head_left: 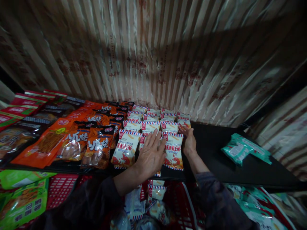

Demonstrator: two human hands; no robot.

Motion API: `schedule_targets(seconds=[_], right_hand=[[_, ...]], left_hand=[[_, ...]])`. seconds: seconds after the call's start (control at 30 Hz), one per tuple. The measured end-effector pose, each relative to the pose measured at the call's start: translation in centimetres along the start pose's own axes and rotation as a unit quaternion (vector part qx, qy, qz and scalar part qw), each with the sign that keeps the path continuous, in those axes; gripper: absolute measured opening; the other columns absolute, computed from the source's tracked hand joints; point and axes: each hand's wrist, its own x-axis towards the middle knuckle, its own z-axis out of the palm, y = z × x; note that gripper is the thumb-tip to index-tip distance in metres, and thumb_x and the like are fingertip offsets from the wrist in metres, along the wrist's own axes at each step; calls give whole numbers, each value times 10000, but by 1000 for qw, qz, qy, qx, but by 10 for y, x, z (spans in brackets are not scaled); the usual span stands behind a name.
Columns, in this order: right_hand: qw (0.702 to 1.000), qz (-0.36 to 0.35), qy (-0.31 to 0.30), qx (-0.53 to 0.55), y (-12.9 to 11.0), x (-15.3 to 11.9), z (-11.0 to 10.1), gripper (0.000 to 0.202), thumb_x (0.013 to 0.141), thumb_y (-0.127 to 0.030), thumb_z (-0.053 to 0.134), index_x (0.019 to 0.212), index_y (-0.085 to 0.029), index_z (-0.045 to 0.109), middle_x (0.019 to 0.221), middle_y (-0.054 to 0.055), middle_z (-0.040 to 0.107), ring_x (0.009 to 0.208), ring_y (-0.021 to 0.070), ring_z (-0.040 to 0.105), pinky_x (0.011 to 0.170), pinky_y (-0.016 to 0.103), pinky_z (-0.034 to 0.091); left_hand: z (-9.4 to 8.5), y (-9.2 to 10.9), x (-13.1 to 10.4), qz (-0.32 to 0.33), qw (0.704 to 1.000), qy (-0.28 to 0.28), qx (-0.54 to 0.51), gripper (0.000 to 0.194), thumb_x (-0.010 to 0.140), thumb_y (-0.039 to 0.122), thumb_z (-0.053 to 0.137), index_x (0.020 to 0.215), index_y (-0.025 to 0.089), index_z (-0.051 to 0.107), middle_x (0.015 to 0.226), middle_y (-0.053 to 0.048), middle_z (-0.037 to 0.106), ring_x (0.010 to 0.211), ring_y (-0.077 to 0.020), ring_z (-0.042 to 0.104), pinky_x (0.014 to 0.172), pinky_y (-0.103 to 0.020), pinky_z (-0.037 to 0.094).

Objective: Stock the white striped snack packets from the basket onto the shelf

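Observation:
Small white snack bags with red lettering and a shrimp picture lie in overlapping rows on the black shelf [208,143]. My left hand [151,155] lies flat over a bag in the front row, fingers stretched out, covering most of it. On either side of that hand are a front-left bag [126,148] and a front-right bag [173,151]. My right hand [190,143] holds the lower end of a snack bag [183,119] at the back right of the rows. Some of its fingers are hidden.
Orange snack packs [98,147] and dark and red packs [20,134] fill the shelf's left side. A teal pack [244,148] lies to the right. Below are a red basket [62,188] with green packs [26,203] and more white bags [157,191]. A corrugated wall [144,57] stands behind.

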Motion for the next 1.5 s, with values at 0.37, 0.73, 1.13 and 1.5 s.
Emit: schedule_targets(seconds=[0.37,0.73,1.13,1.5], right_hand=[[996,-36,64,-45,-14,2,-37,294,656,-323,696,918,-196,662,945,36,709,873,180,667,780,317,534],[931,-52,-324,-160,-30,-206,-77,246,967,-369,484,945,-213,673,771,26,745,718,164,697,693,278,534],[688,39,-392,-610,63,-194,-79,415,898,-134,481,1301,-92,572,1253,233,662,1146,293,659,960,375,476],[680,61,-401,-611,94,-177,-82,415,846,-30,422,1162,-143,666,1095,173,735,1051,256,691,844,300,464]], left_hand=[[-15,80,-26,138,977,-67,-146,389,951,206,423,1302,78,532,1518,-197,424,1489,-320,238,1177,-446,349],[12,77,-133,-12,892,-423,-161,319,860,238,532,1134,120,644,1069,-155,720,1004,-304,688,862,-422,556],[62,26,-136,-220,886,-367,-178,479,911,239,440,1377,136,484,1325,-150,626,1230,-251,590,1017,-354,458],[72,27,-139,-186,882,-373,-221,357,884,216,473,1205,149,612,1286,-155,650,1189,-263,613,1025,-374,446]])
